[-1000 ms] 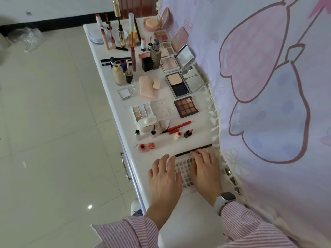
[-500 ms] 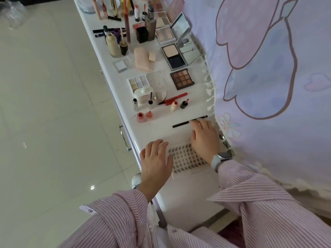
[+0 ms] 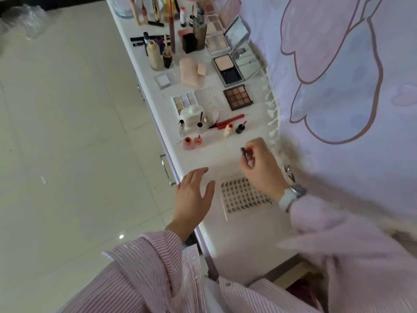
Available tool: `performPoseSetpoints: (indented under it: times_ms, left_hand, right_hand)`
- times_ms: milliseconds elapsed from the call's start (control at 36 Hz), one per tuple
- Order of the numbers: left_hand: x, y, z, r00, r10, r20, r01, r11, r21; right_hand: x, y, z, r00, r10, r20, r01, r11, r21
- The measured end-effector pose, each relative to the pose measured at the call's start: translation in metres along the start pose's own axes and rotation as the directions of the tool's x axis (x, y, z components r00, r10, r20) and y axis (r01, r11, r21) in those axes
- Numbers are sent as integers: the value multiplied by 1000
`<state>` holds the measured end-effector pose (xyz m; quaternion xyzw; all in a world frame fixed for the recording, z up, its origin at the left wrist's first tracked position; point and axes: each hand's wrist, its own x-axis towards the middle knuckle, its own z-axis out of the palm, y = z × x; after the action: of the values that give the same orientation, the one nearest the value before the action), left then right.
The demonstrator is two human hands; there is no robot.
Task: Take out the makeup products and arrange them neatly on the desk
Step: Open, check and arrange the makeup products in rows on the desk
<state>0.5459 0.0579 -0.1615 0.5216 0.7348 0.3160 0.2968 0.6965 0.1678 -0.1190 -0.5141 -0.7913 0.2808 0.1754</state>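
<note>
Above the near part of the white desk (image 3: 228, 236), the right hand (image 3: 261, 166) is lifted, and its curled fingers pinch a thin black pencil (image 3: 244, 152); only the dark end shows. The left hand (image 3: 194, 195) is flat and relaxed at the desk edge, holding nothing. Between the two hands lies the white lash tray (image 3: 244, 195) with rows of small dark lashes. Farther away stand two small red pots (image 3: 191, 142), then a red pencil (image 3: 230, 120), a brown eyeshadow palette (image 3: 238, 97) and an open powder compact (image 3: 228, 68). More bottles and tubes are at the far end. A pink cartoon cloth (image 3: 338, 75) hangs along the right side.
</note>
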Motion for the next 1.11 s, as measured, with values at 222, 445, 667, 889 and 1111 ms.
performPoseSetpoints:
  times_ms: [222, 445, 667, 889, 1111]
  left_hand:
    - [8, 21, -17, 971, 237, 42, -235, 971, -40]
    - [10, 28, -27, 945, 255, 202, -240, 966, -98]
    - [12, 15, -33, 961, 264, 78, -272, 955, 119]
    - [16, 20, -33, 936, 272, 226, -305, 943, 129]
    - [21, 21, -31, 959, 150, 240, -212, 942, 259]
  right_hand:
    - [-22, -42, -17, 870, 468, 153, -452, 635, 626]
    - [-29, -59, -5, 827, 517, 220, -516, 546, 659]
    - [-30, -64, -4, 819, 558, 133, -476, 531, 701]
    - [-29, -61, 3, 839, 505, 202, -516, 622, 589]
    - [-24, -58, 6, 856, 487, 174, -496, 675, 546]
